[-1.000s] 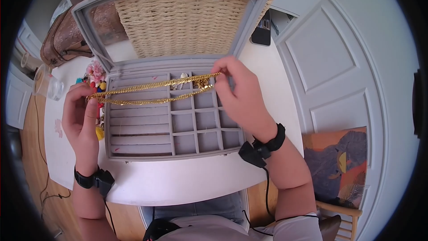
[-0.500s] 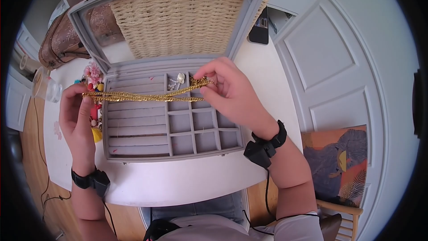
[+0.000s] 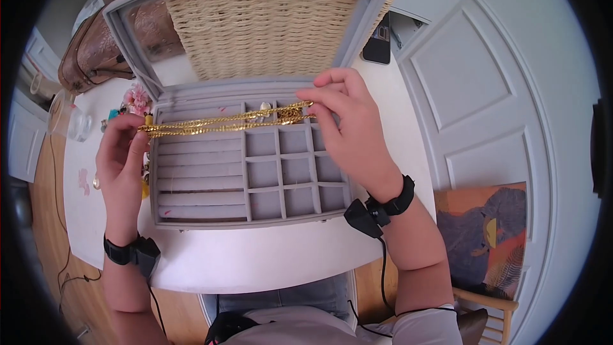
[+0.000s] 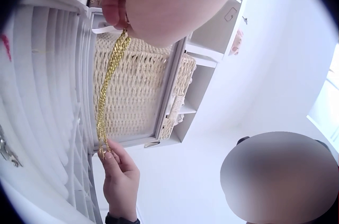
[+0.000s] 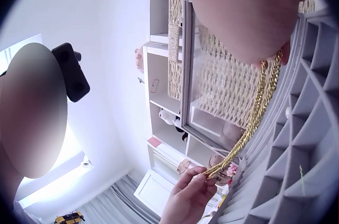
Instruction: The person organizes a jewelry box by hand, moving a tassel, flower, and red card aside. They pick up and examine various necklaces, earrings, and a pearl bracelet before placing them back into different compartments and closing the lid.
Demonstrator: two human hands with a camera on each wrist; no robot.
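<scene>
A doubled gold chain necklace [image 3: 211, 129] is stretched nearly level above the jewelry box. My left hand [image 3: 121, 163] pinches its left end between thumb and fingers, past the box's left edge. At the other end, my right hand [image 3: 357, 131] pinches the chain over the back right compartments. Both strands [image 5: 258, 110] run close together in the right wrist view. Below lies the grey jewelry box [image 3: 297, 169], lid up, with padded ring rolls [image 3: 201, 172] on the left and square compartments on the right. A pearly piece [image 3: 265, 108] sits in a back compartment, partly behind the chain.
The box's clear-windowed lid [image 3: 377, 9] stands raised before a woven basket [image 3: 262, 32]. Pink flowers [image 3: 136, 97] and colourful trinkets lie left of the box. Clear cups [image 3: 64, 118] and a brown bag [image 3: 96, 48] are farther left. A phone [image 3: 377, 45] lies at the back right.
My right hand first came toward my left, letting the strands slacken, then drew away to the right again. The chain is tauter now, its strands closer together than a second ago.
</scene>
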